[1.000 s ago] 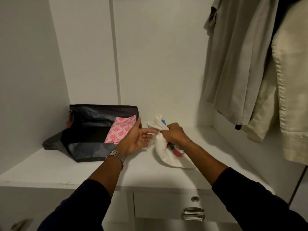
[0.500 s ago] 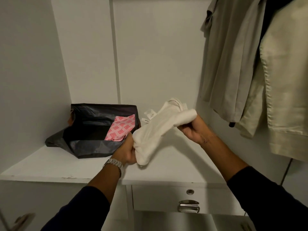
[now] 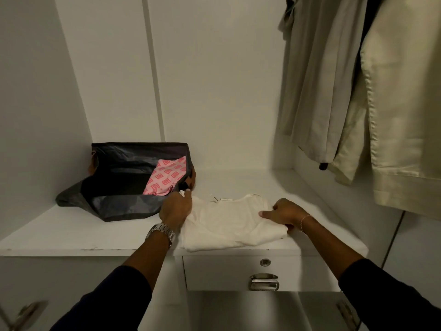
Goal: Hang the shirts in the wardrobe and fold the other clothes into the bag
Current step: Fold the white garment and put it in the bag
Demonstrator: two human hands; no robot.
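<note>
A white garment lies spread flat on the white wardrobe shelf, near its front edge. My left hand pinches the garment's upper left corner. My right hand grips its right edge, fingers curled on the cloth. To the left stands an open dark bag with a folded pink patterned cloth inside. Beige shirts hang at the upper right.
A drawer with a metal handle and lock sits below the shelf. The hanging shirts reach down close to the shelf's right end. White wardrobe walls close in at the left and back.
The white garment was bunched on the shelf, then lifted between both hands; now it lies spread flat on the shelf with both hands lowered onto its edges.
</note>
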